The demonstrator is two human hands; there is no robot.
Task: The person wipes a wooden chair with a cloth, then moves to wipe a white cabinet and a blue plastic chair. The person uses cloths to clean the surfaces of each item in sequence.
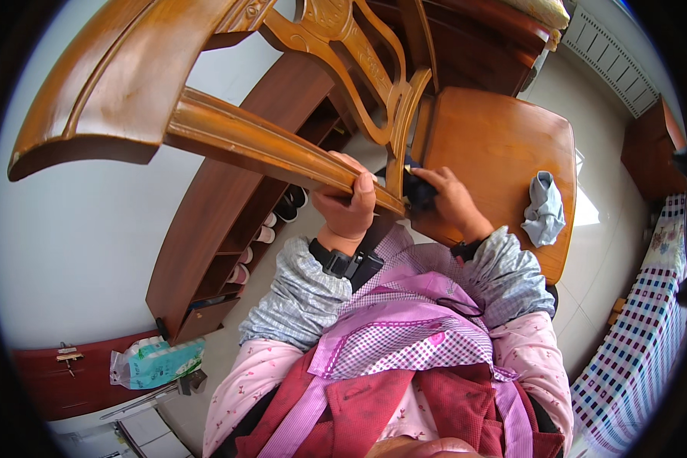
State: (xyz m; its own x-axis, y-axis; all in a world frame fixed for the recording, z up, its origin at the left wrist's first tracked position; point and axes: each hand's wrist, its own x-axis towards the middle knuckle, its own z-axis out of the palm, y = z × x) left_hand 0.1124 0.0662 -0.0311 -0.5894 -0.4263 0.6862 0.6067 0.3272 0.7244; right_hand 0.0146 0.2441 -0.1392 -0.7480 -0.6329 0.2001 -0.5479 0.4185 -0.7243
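Note:
My left hand (346, 203) is closed around the side post of a carved wooden chair back (263, 143), its thumb on top. My right hand (449, 197) is at the foot of the backrest, beside the seat, with its fingers on a dark cloth (419, 192). Its palm and part of the cloth are hidden. The wooden chair seat (492, 149) stretches out to the right of the backrest. A crumpled light grey-blue cloth (544, 209) lies near the seat's outer edge, apart from my hands.
A brown wooden shoe cabinet (206, 229) with several shoes stands along the wall at left. A turquoise pack of paper rolls (166, 360) lies at lower left. At right are a checked cloth cover (624, 338), a small wooden cabinet (652, 151) and a white radiator (612, 60).

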